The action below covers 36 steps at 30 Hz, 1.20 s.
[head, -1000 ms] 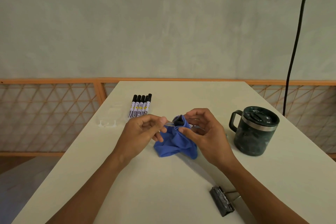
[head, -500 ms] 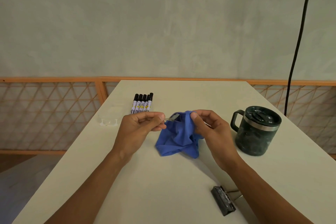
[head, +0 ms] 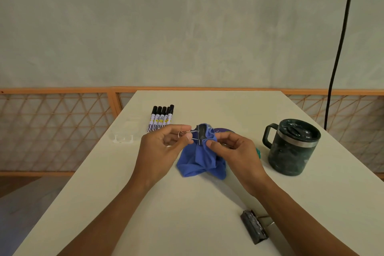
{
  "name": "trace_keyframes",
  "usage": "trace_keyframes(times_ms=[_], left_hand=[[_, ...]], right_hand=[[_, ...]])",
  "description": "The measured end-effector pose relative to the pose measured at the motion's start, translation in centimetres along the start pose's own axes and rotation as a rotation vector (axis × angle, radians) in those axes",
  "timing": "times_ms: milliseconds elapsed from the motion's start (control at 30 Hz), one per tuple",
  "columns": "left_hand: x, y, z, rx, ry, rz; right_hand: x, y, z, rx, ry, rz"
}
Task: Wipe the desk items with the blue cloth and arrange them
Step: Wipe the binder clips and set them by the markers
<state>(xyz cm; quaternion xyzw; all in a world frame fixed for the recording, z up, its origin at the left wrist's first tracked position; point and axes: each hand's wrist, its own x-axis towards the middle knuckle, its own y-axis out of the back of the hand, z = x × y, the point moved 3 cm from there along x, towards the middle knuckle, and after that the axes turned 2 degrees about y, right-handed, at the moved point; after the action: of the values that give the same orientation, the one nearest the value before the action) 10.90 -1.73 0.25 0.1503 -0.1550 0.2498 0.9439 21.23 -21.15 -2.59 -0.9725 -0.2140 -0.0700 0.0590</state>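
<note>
My left hand [head: 164,147] pinches the wire handles of a black binder clip [head: 202,136] held above the table's middle. My right hand [head: 234,151] grips the blue cloth [head: 200,162] and presses it against the clip's right side; the rest of the cloth hangs down onto the table. A row of black-capped markers [head: 161,118] lies side by side at the back left. A second, dusty binder clip [head: 254,226] lies near the front edge under my right forearm. A dark green lidded mug [head: 291,147] stands to the right.
A clear plastic case [head: 125,134] lies by the table's left edge. A purple round thing [head: 223,131] peeks out behind the cloth, mostly hidden. A wooden lattice railing [head: 56,131] runs behind the cream table [head: 187,203], and a black cable [head: 340,48] hangs at the right.
My right hand has shifted the cloth over the clip, baring more of its black body and wire handles. My left hand keeps its pinch. The view has shifted slightly.
</note>
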Motion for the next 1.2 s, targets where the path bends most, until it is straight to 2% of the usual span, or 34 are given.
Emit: trace_keyframes(times_ms=[233, 333, 533, 767, 1033, 1200], left_hand=[[0.32, -0.12, -0.31, -0.287, 0.186, -0.010], [0.45, -0.07, -0.68, -0.311, 0.252, -0.009], [0.49, 0.00, -0.77, -0.246, 0.218, -0.003], [0.46, -0.20, -0.35, -0.144, 0.148, -0.062], [0.48, -0.30, -0.47, -0.125, 0.121, -0.031], [0.35, -0.49, -0.49, -0.123, 0.117, -0.073]], right_hand=[[-0.01, 0.01, 0.24, 0.007, 0.002, -0.014], [-0.06, -0.03, 0.17, 0.014, 0.022, -0.024], [-0.09, -0.39, 0.32, -0.054, 0.064, -0.104], [0.10, 0.08, 0.00, -0.124, 0.078, 0.035], [-0.18, -0.32, -0.41, -0.015, 0.062, -0.061], [-0.40, -0.42, -0.56, -0.134, 0.113, 0.041]])
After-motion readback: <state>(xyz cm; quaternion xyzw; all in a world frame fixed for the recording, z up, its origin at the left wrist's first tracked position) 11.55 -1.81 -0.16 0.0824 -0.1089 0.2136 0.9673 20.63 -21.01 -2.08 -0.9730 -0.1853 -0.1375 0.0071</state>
